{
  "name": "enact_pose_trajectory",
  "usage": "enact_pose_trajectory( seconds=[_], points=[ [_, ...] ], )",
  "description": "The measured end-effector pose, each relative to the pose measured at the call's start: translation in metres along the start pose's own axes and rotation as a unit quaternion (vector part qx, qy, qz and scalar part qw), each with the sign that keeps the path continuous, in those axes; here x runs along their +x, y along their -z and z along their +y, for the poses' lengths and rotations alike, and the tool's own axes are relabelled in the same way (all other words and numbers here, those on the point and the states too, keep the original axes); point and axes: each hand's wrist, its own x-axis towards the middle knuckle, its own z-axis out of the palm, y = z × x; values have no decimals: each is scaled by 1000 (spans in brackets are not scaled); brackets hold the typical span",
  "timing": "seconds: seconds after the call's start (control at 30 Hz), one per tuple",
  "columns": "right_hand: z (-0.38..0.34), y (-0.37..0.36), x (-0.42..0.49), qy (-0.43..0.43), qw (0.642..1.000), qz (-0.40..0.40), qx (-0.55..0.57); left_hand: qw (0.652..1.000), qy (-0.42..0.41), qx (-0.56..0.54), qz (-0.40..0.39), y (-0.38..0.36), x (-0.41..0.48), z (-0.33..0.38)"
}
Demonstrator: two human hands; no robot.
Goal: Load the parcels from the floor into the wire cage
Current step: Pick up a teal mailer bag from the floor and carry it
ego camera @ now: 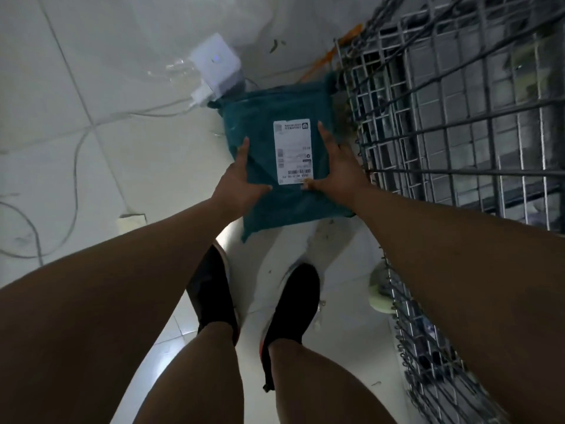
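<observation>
A teal soft parcel (260, 123) with a white shipping label sits between my two hands, above the white tiled floor and in front of my feet. My left hand (240, 182) grips its left edge, thumb across the top face. My right hand (336, 166) grips its right side, thumb lying over the label's lower corner. The wire cage (443, 117) stands immediately to the right, its grey mesh wall close to the parcel's right edge. Whether the parcel's far end rests on the floor cannot be told.
A white box-shaped device (218, 61) with a lit dot and a plug sits just beyond the parcel. Pale cables (76, 166) trail across the floor on the left. My black shoes (214, 289) stand below the parcel. A pale green object (379, 298) lies by the cage base.
</observation>
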Motion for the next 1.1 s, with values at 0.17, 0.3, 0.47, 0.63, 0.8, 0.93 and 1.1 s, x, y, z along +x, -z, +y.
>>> enact_pose_trajectory(
  seconds=[0.17, 0.3, 0.47, 0.63, 0.8, 0.93, 1.1],
  points=[
    [-6, -8, -4, -1, 1000, -12, 16, 1000, 8, -10, -11, 3, -4, 3],
    [-28, 0, -27, 27, 999, -41, -19, 999, -14, 30, 0, 9, -32, 19],
    [-93, 41, -87, 37, 996, -62, -43, 997, -34, 63, 41, 37, -101, 65],
    [-191, 104, -152, 52, 992, -86, -72, 990, -47, 106, 80, 91, -185, 127],
    [-297, 175, -223, 100, 985, -99, -104, 983, -40, 146, 102, 160, -283, 200],
    [-366, 221, -292, 125, 979, -112, -117, 983, -7, 130, 133, 203, -366, 236],
    [-434, 251, -384, 183, 951, -143, -204, 981, 43, 73, 174, 233, -490, 255]
  ],
)
